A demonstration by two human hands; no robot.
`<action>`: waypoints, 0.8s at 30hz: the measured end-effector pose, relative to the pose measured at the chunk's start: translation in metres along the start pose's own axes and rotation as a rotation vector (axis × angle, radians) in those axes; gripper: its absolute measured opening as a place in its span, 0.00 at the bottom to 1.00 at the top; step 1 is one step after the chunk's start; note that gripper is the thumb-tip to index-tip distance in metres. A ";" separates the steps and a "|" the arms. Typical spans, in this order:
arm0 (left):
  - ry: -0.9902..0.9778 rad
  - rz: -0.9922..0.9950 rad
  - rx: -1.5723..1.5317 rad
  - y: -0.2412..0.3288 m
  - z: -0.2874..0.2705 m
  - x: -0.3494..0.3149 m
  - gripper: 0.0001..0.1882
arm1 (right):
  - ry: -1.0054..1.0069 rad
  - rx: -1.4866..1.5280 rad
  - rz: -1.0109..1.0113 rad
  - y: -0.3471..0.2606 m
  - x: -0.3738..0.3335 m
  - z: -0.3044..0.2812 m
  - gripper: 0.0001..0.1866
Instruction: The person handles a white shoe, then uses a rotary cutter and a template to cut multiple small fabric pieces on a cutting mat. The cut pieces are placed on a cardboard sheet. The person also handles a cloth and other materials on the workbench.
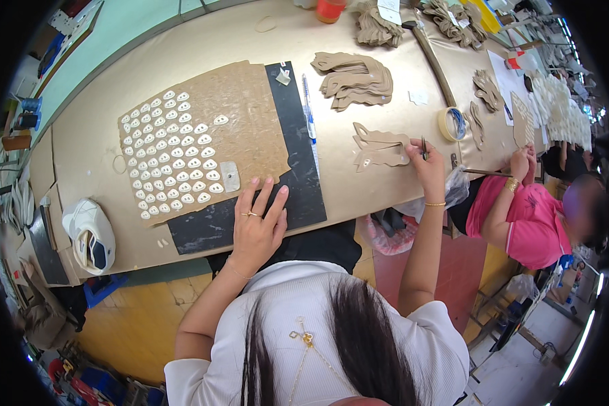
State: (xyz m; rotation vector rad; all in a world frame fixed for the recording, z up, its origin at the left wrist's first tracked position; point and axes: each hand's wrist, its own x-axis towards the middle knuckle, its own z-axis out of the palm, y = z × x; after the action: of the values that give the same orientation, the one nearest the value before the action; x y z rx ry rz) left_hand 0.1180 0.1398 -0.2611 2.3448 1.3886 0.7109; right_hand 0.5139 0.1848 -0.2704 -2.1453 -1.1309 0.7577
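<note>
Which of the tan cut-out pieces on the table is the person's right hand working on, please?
The flat tan piece lying alone just left of the right hand, which holds a thin tool to its edge. The other tan pieces sit in stacks farther up the table.

Bright, even overhead light with soft shadows; sharp centre, strong fisheye bending and black vignette at the rim.

On the table [101, 142], the board [250, 128] carries rows of small pieces [172, 159] on its left part; a pen [309, 115] lies just right of the board, cut shapes [380, 147] farther right.
</note>
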 end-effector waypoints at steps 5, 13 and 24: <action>0.069 0.008 -0.061 -0.005 0.001 -0.007 0.29 | 0.239 -0.217 -0.126 -0.049 -0.004 0.020 0.25; 0.024 -0.033 0.074 -0.008 -0.010 -0.016 0.28 | -0.083 -0.157 -0.926 -0.161 -0.020 0.117 0.16; 0.043 -0.210 0.192 0.002 -0.006 -0.042 0.27 | -0.160 -0.669 -1.705 -0.262 -0.002 0.195 0.07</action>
State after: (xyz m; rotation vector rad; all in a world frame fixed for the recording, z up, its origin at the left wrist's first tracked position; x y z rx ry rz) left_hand 0.0993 0.1023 -0.2652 2.2870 1.7606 0.5944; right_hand 0.2389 0.3505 -0.2102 -0.7029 -2.7815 -0.3285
